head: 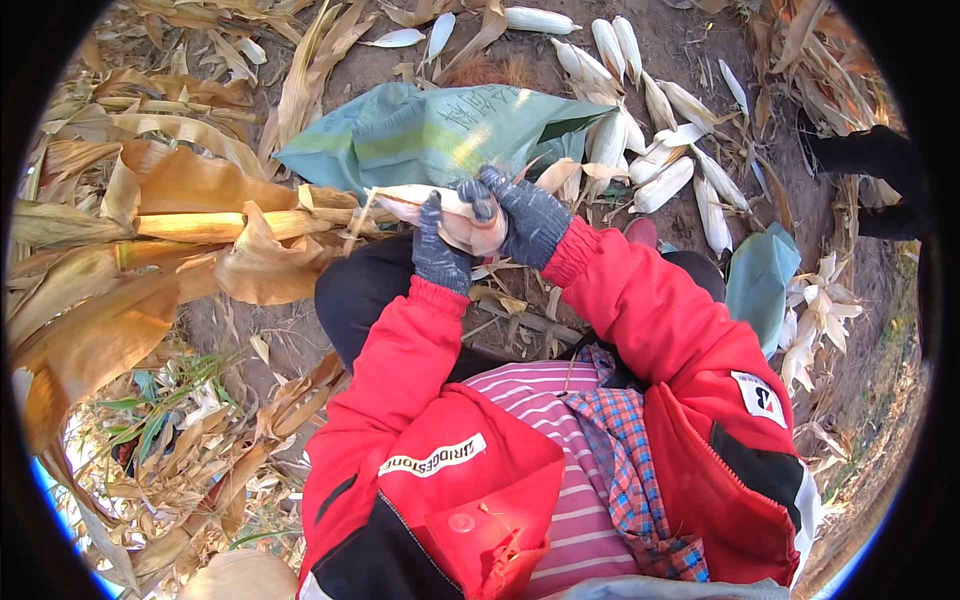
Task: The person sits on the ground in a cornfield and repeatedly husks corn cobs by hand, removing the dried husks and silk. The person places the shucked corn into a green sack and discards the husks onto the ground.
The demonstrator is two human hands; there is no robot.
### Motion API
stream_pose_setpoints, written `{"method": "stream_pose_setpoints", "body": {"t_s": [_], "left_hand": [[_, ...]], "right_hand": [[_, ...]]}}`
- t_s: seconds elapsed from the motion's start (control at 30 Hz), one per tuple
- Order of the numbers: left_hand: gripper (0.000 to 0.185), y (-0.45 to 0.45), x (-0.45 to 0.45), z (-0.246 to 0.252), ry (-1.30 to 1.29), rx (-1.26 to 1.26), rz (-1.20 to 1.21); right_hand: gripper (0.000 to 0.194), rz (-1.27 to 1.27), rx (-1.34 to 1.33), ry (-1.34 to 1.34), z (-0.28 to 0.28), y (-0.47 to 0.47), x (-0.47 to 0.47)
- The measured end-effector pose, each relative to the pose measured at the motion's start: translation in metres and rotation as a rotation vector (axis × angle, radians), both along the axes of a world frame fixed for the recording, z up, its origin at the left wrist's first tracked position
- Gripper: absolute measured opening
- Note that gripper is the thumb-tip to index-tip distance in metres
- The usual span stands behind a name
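Observation:
An ear of corn in its pale dry husk (469, 225) lies between my two hands, tilted, its narrow end pointing left. My left hand (441, 247), in a dark grey knit glove, grips it from below, with the thumb along its side. At its thicker right end, my right hand (525, 217), gloved alike, has its fingers closed on the husk. A green woven sack (420, 135) with a lighter stripe and some writing lies flat just beyond the hands. What the fingers do beneath the ear is hidden.
Several ears in pale husks (664, 186) lie beyond and to the right. Dry corn stalks (232, 225) and leaves spread at the left. Another green sack (761, 289) and peeled-back husks (821, 311) are at the right. A person's dark-clad legs (862, 180) show at the right edge.

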State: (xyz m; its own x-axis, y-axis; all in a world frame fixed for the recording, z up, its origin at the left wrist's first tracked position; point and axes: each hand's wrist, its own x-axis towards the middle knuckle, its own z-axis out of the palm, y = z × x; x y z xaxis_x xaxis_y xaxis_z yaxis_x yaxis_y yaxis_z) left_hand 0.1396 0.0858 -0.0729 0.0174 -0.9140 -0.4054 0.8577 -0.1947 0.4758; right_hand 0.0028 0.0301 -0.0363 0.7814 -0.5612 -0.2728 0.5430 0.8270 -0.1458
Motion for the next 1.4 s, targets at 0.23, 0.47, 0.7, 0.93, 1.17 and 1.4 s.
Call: {"method": "stream_pose_setpoints", "body": {"t_s": [0.23,0.47,0.7,0.93,1.17,1.4], "left_hand": [[0.053,0.008,0.051,0.010,-0.093,0.116,0.124],[0.037,0.013,0.036,-0.022,-0.813,0.231,-0.060],[0.049,0.000,-0.012,0.036,-1.425,-0.173,-0.394],[0.063,0.008,-0.015,0.039,-1.378,-0.230,-0.466],[0.066,0.024,-0.003,0.018,-1.005,-0.171,-0.466],[0.073,0.029,-0.003,0.011,-0.414,-0.243,-0.329]], "right_hand": [[0.029,1.063,-1.060,0.365,-0.012,0.065,-0.051],[0.035,0.029,-0.584,0.295,0.016,-0.014,-0.056],[0.049,0.021,-0.767,0.524,0.013,-0.008,-0.031],[0.032,0.120,-0.766,0.738,-0.001,-0.010,-0.028],[0.027,0.066,-0.707,0.761,0.005,-0.011,-0.032],[0.024,-0.067,-0.137,0.338,0.002,-0.007,-0.022]]}}
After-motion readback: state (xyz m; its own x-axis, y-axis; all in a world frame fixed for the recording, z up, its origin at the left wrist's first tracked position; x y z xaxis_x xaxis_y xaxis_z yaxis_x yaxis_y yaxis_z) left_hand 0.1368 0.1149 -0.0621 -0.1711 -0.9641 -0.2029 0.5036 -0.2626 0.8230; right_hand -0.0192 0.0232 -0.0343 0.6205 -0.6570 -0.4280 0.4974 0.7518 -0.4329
